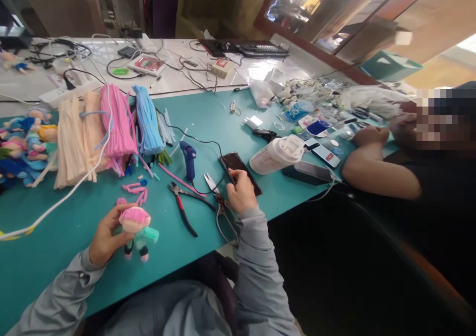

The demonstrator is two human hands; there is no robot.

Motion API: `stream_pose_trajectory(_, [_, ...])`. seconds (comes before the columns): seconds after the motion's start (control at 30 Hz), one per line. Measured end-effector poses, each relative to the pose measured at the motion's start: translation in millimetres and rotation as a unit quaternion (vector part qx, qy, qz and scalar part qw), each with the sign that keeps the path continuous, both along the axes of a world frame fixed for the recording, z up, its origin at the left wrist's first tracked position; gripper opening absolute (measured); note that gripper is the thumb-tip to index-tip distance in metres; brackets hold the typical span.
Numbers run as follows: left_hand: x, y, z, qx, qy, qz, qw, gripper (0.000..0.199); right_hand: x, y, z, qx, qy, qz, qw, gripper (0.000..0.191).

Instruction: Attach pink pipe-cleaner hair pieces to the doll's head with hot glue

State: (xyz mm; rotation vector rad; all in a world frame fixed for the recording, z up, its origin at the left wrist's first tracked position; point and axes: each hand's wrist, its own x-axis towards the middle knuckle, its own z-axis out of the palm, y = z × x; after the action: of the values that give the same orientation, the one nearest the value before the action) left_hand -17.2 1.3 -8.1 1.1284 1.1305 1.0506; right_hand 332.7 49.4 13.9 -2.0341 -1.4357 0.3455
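My left hand (106, 234) grips a small doll (136, 222) with pink fuzzy hair, a pale face, a turquoise arm and dark bands on its legs. Fingers and thumb close round the doll's left side, just above the table. My right hand (241, 191) is closed at the left edge of a dark phone (250, 173), its fingers curled over the screen; the palm side is hidden. Beside that hand lie scissors (225, 217), partly under the wrist, and red-and-black cutting pliers (181, 209). Short pink pieces (137, 191) lie beyond the doll.
A blue glue gun (189, 160) stands beyond the pliers. Bundles of peach (72, 142), pink (118, 123) and blue (148, 120) fuzzy stems lie behind. A white cable (74, 187) crosses the left side. A white tumbler (277, 153) stands right of the phone; another person's arm (379, 172) rests farther right.
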Motion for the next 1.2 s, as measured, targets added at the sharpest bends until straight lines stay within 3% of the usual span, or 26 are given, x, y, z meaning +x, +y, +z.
stream_pose_trajectory(0.07, [0, 0, -0.6, 0.002, -0.004, 0.002, 1.0, 0.05, 3, 1, 3.5, 0.052, 0.045, 0.016, 0.998, 0.028])
stream_pose_trajectory(0.2, [0, 0, 0.9, 0.013, 0.007, -0.004, 1.0, 0.049, 17, -15, 10.8, 0.14, 0.043, -0.063, 0.987, 0.024])
stream_pose_trajectory(0.47, [-1, -1, -1.1, -0.01, 0.008, -0.004, 1.0, 0.054, 33, -49, 9.9, 0.119, 0.001, -0.158, 0.98, 0.022])
stream_pose_trajectory(0.7, [-3, 0, -5.9, -0.024, -0.018, -0.006, 1.0, 0.052, 36, -49, 0.5, 0.088, -0.072, -0.141, 0.983, 0.02])
stream_pose_trajectory(0.93, [-1, 1, -5.1, -0.004, -0.021, 0.005, 1.0, 0.048, 14, -22, -14.1, 0.019, -0.092, -0.09, 0.992, 0.023])
stream_pose_trajectory(1.1, [-1, 2, -3.3, 0.004, -0.006, 0.008, 1.0, 0.049, 11, -9, -8.9, 0.085, 0.032, 0.013, 0.996, 0.021])
stream_pose_trajectory(1.2, [0, 2, -1.9, 0.004, -0.001, 0.007, 1.0, 0.05, 20, -17, 0.3, 0.145, 0.05, -0.036, 0.988, 0.02])
